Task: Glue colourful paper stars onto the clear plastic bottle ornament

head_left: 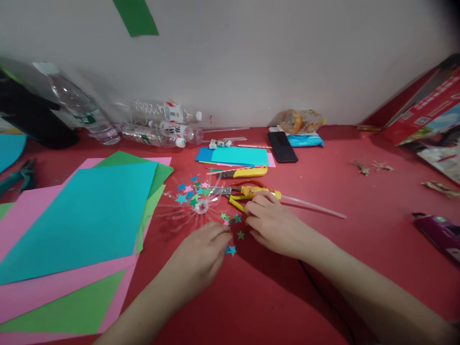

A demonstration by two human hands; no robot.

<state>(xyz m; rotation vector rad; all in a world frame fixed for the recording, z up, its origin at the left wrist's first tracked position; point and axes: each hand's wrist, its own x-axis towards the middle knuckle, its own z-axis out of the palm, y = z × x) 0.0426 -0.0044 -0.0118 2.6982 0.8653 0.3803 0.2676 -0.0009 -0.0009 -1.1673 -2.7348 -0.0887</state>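
Paper stars point(231, 249), four loose between two hands, left hand point(204, 251) and right hand point(270, 223) curled, grasp unclear

Plain white wall point(251, 57) is running across the whole top, evenly lit and going dark only in the upper right corner. Green paper strip point(135, 17) is sticking to it at upper left, cut off by the frame edge. Red tabletop point(273, 297) is filling everything below, butting straight against the wall. Soft shadows are lying on the red surface. Left side is looking blurred.
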